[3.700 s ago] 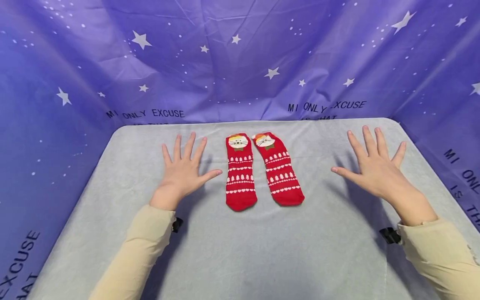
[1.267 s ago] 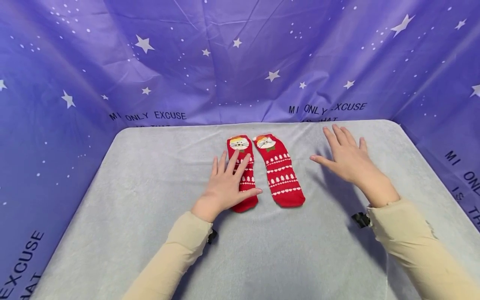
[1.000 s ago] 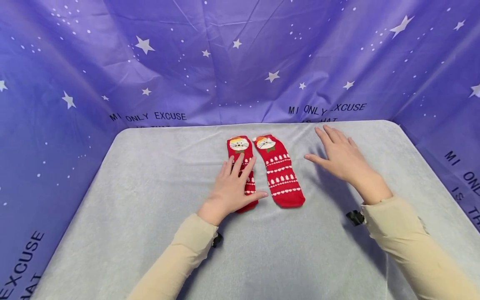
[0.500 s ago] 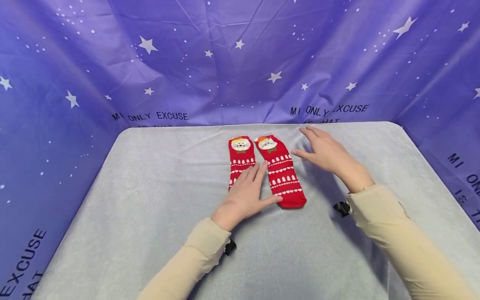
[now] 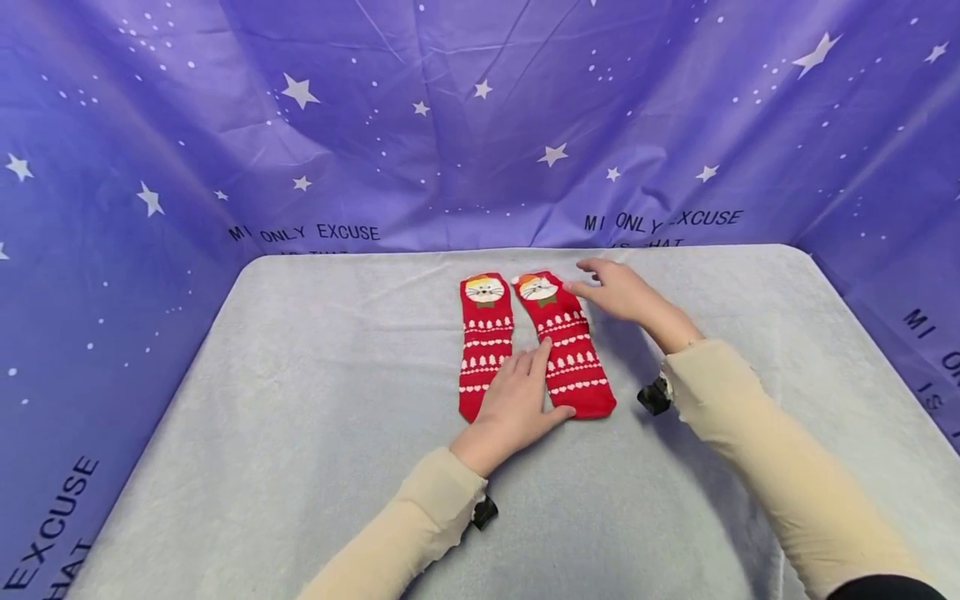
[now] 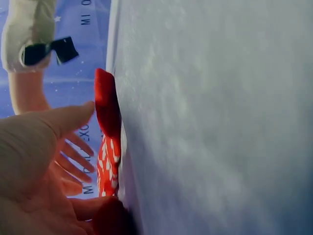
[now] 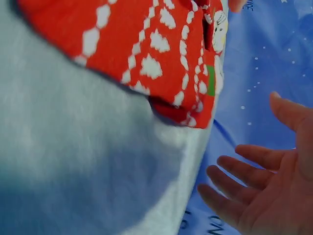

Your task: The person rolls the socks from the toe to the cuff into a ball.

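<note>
Two red socks with white tree and heart bands and a cat face at the cuff lie side by side on the table. Over the lower part of the left sock [image 5: 486,333] is my left hand [image 5: 516,406], its fingers extended and hiding some of the toe end. Its index finger and thumb reach the left edge and toe of the right sock [image 5: 573,358]. Beside that sock's cuff is my right hand [image 5: 618,292], fingers loosely bent, thumb tip at the cuff edge. In the right wrist view, the right hand [image 7: 264,181] shows spread fingers, holding nothing.
A grey cloth covers the table [image 5: 300,400], which has rounded far corners. A purple curtain [image 5: 420,150] with white stars and printed words hangs behind and at both sides. Black straps [image 5: 655,397] show at the sleeve cuffs.
My left hand has moved right, across the left sock to the edge of the right one. My right hand has come left to the right sock's cuff. Both socks stay in place.
</note>
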`<state>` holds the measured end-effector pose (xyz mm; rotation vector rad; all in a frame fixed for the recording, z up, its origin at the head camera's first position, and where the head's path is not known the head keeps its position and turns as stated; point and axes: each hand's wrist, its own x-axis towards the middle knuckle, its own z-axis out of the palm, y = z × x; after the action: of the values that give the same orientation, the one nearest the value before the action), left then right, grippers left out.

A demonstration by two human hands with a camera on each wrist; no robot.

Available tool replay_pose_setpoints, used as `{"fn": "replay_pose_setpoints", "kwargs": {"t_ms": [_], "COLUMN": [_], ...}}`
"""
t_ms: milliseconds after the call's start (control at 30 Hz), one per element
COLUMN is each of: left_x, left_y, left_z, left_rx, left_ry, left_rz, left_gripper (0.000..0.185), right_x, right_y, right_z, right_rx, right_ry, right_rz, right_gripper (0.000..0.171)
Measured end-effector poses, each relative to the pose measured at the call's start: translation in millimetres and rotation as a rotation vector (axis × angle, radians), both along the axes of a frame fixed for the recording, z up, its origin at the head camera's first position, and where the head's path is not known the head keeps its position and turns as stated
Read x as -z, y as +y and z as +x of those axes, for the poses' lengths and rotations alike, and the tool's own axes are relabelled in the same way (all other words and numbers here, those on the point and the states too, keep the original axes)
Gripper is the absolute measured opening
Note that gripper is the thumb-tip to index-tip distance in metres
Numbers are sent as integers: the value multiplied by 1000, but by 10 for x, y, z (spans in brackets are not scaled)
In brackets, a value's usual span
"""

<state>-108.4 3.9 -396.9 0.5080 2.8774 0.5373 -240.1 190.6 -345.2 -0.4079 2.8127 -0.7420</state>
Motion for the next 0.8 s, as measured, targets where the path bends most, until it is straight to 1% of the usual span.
{"fn": "replay_pose_setpoints", "kwargs": {"t_ms": [67, 133, 267, 300, 333, 400, 467, 533, 633, 800], "left_x": [-3, -4, -9, -5, -4, -3, 0, -3, -21, -109], "left_y": [19, 29, 16, 7, -1, -15, -25, -36, -68, -183], "left_z": [15, 23, 35, 32, 30, 21, 11, 11, 14, 13], "left_rx": [-19, -36, -65, -71, -81, -110, -145, -176, -192, -204], "left_ry": [-38, -69, -143, -174, -212, -305, -396, -460, -481, -461], "left_rz": [63, 147, 381, 446, 511, 618, 703, 770, 827, 907], "left_gripper": [95, 90, 76, 72, 69, 64, 61, 59, 56, 50], "right_x": [54, 98, 134, 138, 145, 171, 204, 235, 260, 246], "right_y": [-12, -26, -64, -71, -78, -84, -91, -106, -135, -189], "right_z": [-48, -83, -123, -128, -133, -154, -168, -183, -199, -196], "right_rx": [26, 66, 170, 198, 223, 254, 275, 285, 284, 259], "right_ry": [-41, -118, -333, -375, -399, -418, -414, -420, -448, -474], "right_rz": [-51, -142, -421, -481, -520, -560, -549, -547, -596, -760], "right_gripper": [63, 61, 59, 59, 58, 57, 56, 55, 54, 52]}}
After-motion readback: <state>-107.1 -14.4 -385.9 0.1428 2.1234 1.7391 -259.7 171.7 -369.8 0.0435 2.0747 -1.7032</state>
